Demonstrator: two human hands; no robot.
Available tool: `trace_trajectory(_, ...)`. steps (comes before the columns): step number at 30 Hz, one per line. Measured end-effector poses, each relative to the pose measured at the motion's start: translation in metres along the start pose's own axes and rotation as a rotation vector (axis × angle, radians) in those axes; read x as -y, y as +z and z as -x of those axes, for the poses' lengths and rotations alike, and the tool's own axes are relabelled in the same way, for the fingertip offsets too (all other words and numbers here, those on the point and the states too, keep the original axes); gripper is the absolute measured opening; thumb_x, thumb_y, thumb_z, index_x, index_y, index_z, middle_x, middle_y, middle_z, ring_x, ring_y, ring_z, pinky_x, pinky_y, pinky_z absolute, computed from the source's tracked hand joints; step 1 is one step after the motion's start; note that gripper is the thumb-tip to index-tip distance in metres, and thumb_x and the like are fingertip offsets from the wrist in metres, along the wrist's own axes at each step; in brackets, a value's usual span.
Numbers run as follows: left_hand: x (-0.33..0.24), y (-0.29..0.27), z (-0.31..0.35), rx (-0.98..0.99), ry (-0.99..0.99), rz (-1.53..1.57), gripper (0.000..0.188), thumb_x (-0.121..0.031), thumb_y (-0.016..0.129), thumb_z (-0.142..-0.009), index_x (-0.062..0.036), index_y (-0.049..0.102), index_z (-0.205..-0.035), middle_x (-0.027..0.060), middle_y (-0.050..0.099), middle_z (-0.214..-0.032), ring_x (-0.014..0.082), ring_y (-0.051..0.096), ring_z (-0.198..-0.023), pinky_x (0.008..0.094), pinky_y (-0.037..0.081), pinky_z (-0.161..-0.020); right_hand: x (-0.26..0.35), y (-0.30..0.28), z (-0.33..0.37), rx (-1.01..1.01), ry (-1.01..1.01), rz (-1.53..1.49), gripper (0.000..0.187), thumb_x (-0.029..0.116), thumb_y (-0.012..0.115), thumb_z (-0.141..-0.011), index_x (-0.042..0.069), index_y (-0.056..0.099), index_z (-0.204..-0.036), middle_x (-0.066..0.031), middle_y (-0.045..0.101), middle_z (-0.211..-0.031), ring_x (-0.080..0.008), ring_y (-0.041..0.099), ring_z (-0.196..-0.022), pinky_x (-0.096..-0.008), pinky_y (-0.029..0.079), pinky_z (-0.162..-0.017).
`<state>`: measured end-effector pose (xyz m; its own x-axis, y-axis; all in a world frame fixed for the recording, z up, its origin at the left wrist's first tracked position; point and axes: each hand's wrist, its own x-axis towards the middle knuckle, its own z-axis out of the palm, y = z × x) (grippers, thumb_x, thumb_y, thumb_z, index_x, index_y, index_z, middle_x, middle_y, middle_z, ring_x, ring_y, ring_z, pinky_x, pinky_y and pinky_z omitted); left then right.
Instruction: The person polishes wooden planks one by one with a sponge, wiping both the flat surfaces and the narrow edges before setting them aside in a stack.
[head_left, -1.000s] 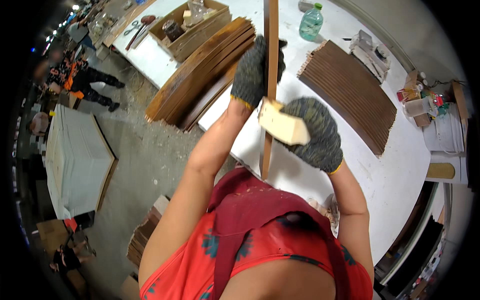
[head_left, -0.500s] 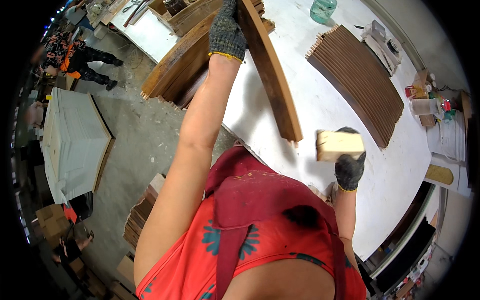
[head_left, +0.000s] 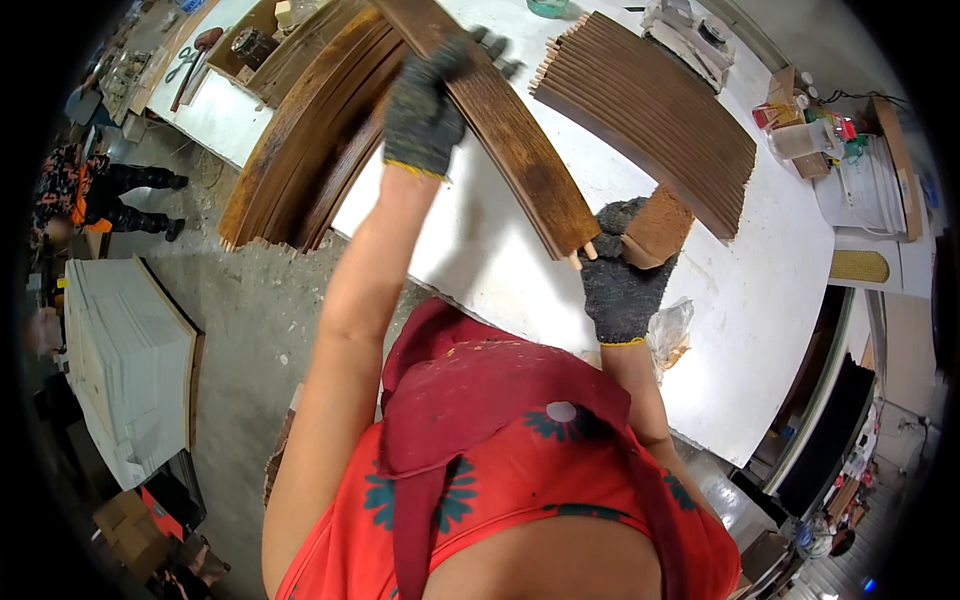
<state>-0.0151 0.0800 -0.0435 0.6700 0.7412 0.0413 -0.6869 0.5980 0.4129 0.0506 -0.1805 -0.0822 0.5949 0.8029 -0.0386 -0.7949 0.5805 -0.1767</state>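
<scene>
My left hand, in a dark grey knitted glove with a yellow cuff, is closed over a curved brown wooden slat; its fingertips are blurred past the far edge. The slat's broad face is turned up, and two pale dowel pins stick out of its near end. In a matching glove, my right hand grips a sanding block with its brown side showing. That hand is right beside the slat's pinned end; whether they touch, I cannot tell.
Curved slats stand stacked at left on the white table. More slats lie in a row at right. A crumpled plastic bag is near my right wrist. Farther back are a wooden box and another person.
The slat has rolled so its broad face shows. My right hand has come left and up to the slat's end, and the block has turned from its cream side to its brown side.
</scene>
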Motion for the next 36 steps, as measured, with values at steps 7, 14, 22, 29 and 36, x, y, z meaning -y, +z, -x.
trace_trajectory(7, 0.024, 0.003, 0.021, 0.04, -0.072, -0.048, 0.056, 0.005, 0.053, -0.072, 0.0074, 0.032, -0.124, 0.0286, 0.05, -0.112, 0.0374, 0.056, -0.098, 0.0448, 0.05, -0.089, 0.001, 0.03, 0.018, -0.124, -0.07, 0.254, 0.058, 0.04, 0.057, -0.081, 0.002, 0.042, -0.121, -0.0161, 0.049, -0.116, -0.031, 0.046, -0.108, -0.0433, 0.038, -0.094)
trace_trajectory(14, 0.026, 0.003, 0.026, 0.011, -0.04, -0.077, 0.043, 0.006, 0.053, -0.075, 0.0036, 0.037, -0.115, 0.023, 0.054, -0.103, 0.0339, 0.061, -0.086, 0.0425, 0.055, -0.078, 0.029, 0.059, 0.033, 0.462, -0.615, 2.058, 0.057, 0.031, 0.073, -0.067, 0.006, 0.051, -0.114, -0.0083, 0.056, -0.111, -0.0259, 0.052, -0.105, -0.0393, 0.037, -0.095)
trace_trajectory(22, 0.029, 0.004, 0.03, 0.011, -0.027, -0.213, 0.042, 0.006, 0.052, -0.076, 0.0017, 0.036, -0.115, 0.0213, 0.055, -0.1, 0.0303, 0.062, -0.082, 0.0392, 0.057, -0.072, 0.02, 0.102, 0.018, 1.067, -0.277, 2.295, 0.051, 0.022, 0.071, -0.056, 0.013, 0.06, -0.106, -0.0083, 0.058, -0.105, -0.0302, 0.054, -0.099, -0.044, 0.039, -0.087)
trace_trajectory(29, 0.015, 0.004, 0.029, 0.043, -0.053, -0.16, 0.044, 0.003, 0.056, -0.075, 0.0051, 0.04, -0.117, 0.0228, 0.056, -0.106, 0.0297, 0.061, -0.09, 0.039, 0.054, -0.081, 0.044, 0.094, 0.022, 0.77, -0.486, 2.597, 0.049, 0.015, 0.071, -0.054, 0.013, 0.062, -0.103, -0.0078, 0.059, -0.103, -0.0278, 0.053, -0.1, -0.0426, 0.039, -0.088)
trace_trajectory(36, 0.022, 0.013, 0.031, 0.029, -0.065, -0.053, 0.035, 0.007, 0.054, -0.076, 0.0048, 0.042, -0.108, 0.0217, 0.055, -0.097, 0.0323, 0.062, -0.079, 0.0407, 0.057, -0.072, 0.035, 0.109, 0.032, 0.813, -0.525, 2.18, 0.051, 0.015, 0.069, -0.055, 0.015, 0.062, -0.106, -0.0068, 0.059, -0.101, -0.0281, 0.053, -0.103, -0.0434, 0.037, -0.092)
